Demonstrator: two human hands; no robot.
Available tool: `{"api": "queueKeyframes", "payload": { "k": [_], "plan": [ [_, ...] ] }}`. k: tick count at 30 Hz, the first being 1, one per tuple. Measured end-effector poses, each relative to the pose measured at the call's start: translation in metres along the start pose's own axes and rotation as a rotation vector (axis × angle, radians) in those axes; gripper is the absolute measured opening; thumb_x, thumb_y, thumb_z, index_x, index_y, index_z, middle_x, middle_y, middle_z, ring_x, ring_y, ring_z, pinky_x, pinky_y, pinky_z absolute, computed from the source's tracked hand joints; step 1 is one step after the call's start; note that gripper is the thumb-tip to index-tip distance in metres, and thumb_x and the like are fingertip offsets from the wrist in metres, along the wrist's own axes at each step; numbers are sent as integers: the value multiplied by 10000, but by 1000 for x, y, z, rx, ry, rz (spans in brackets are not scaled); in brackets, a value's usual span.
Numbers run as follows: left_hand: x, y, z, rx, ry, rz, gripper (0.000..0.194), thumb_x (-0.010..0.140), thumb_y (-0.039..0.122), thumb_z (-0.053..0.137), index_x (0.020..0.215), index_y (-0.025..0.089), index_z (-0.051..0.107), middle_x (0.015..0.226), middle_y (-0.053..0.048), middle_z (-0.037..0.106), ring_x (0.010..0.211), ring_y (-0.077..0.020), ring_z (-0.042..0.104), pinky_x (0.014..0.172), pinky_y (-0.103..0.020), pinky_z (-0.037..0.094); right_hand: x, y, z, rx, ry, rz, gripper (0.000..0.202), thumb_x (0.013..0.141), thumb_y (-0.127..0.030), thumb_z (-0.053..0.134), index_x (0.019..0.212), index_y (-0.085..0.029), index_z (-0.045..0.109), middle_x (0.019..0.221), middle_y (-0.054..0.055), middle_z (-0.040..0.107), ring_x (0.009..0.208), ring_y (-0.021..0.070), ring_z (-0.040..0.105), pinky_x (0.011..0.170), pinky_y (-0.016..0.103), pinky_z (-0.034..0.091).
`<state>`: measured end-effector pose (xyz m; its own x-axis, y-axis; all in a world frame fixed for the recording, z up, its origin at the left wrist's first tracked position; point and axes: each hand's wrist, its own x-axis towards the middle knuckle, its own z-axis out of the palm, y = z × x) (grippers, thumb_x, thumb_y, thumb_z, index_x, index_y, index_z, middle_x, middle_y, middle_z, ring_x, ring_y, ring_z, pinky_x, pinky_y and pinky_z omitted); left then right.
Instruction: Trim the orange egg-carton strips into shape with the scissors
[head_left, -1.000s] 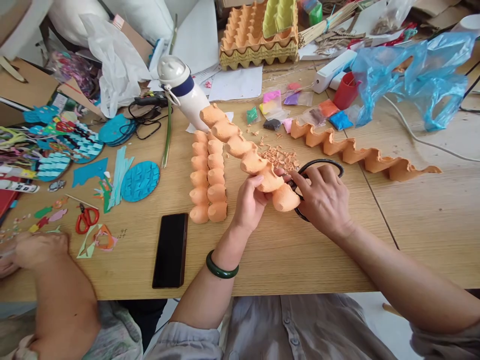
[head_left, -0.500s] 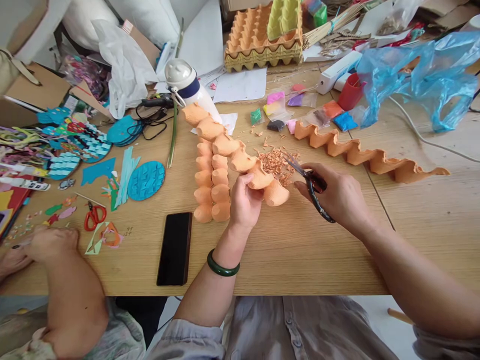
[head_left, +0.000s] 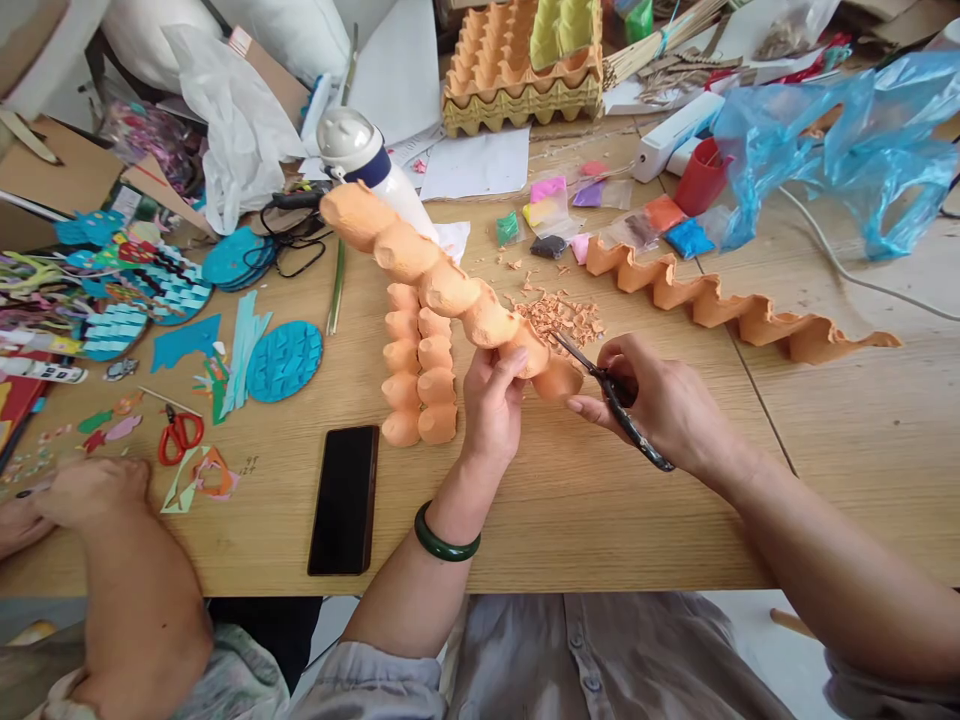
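My left hand [head_left: 495, 405] grips an orange egg-carton strip [head_left: 446, 285] near its lower right end. The strip is a row of several cups and slants up to the left, above the table. In my right hand [head_left: 652, 400] are black-handled scissors [head_left: 611, 395]. Their blades point up-left and meet the strip's edge beside the last cups; whether they are parted I cannot tell. Behind the strip lies a heap of orange trimmings [head_left: 566, 318]. Two more cup strips [head_left: 418, 370] stand side by side to the left, partly covered by the held one.
A long wavy carton strip [head_left: 735, 305] lies at right. A phone [head_left: 343, 500] is left of my wrist. Behind stand a white bottle [head_left: 382, 170] and stacked egg trays [head_left: 521, 75]. Red scissors [head_left: 180, 433] lie near another person's arm [head_left: 135, 580]. A blue bag [head_left: 840, 150] sits back right.
The held strip has tilted, its far end coming up and left. The scissors have moved slightly down and left, their blades now at the strip's edge instead of over the trimmings.
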<state>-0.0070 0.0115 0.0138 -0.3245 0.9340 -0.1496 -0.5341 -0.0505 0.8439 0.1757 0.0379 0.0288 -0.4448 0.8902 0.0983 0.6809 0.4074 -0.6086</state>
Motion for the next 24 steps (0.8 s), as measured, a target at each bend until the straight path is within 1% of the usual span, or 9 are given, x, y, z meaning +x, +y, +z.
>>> {"api": "queueKeyframes", "payload": {
  "k": [3,6,9,12,15,18,20,24],
  "plan": [
    [-1,-1,0,-20,-29,13,197,788,283,808,970,256,736,1066,-7,746,1072,-171,683,906,-261,528,-1,0,1,-39,15,-27,663,893,-867,492,1026,-219,530,626,5,666,493,181,589,527,261,335],
    [-4,-2,2,-36,-70,2,209,784,287,816,978,263,745,1090,-17,760,1127,-193,681,956,-284,525,-3,0,5,-175,45,-64,715,901,-892,434,1039,-203,566,682,43,709,510,194,603,535,271,285],
    [-5,-4,4,-25,-72,-10,240,808,332,794,1036,270,752,1122,-37,774,1217,-235,670,1000,-319,522,-5,2,9,-278,41,-104,716,932,-869,414,1051,-188,602,729,69,740,519,192,600,541,284,229],
    [-4,-5,3,-21,-54,-27,253,831,359,773,1067,271,755,1143,-44,777,1231,-241,669,992,-327,529,-5,2,11,-310,33,-143,720,973,-834,383,1075,-170,643,758,82,754,550,193,613,545,293,208],
    [-2,-7,1,-22,-47,-46,231,827,350,779,1042,270,756,1137,-41,777,1218,-232,671,988,-325,533,-5,2,11,-299,31,-181,737,1026,-779,335,1199,-153,683,774,87,759,590,195,631,554,301,208],
    [-1,-8,-1,-44,-51,-60,166,827,322,776,978,254,761,1128,-39,781,1237,-229,664,1039,-327,518,-6,2,10,-282,10,-193,738,1067,-720,297,1301,-141,690,773,90,755,596,186,624,560,305,215],
    [-1,-8,-1,-66,-63,-66,139,833,307,773,957,243,766,1123,-40,786,1237,-224,667,1048,-321,515,-7,1,9,-283,-6,-190,754,1077,-709,272,1277,-129,710,765,92,748,584,181,609,558,307,214],
    [-2,-9,-1,-66,-67,-82,164,848,319,779,990,238,769,1174,-49,787,1282,-235,656,1069,-334,512,-8,0,8,-309,-2,-182,778,1073,-720,246,1119,-126,746,742,93,729,567,171,582,551,309,194]
  ]
}}
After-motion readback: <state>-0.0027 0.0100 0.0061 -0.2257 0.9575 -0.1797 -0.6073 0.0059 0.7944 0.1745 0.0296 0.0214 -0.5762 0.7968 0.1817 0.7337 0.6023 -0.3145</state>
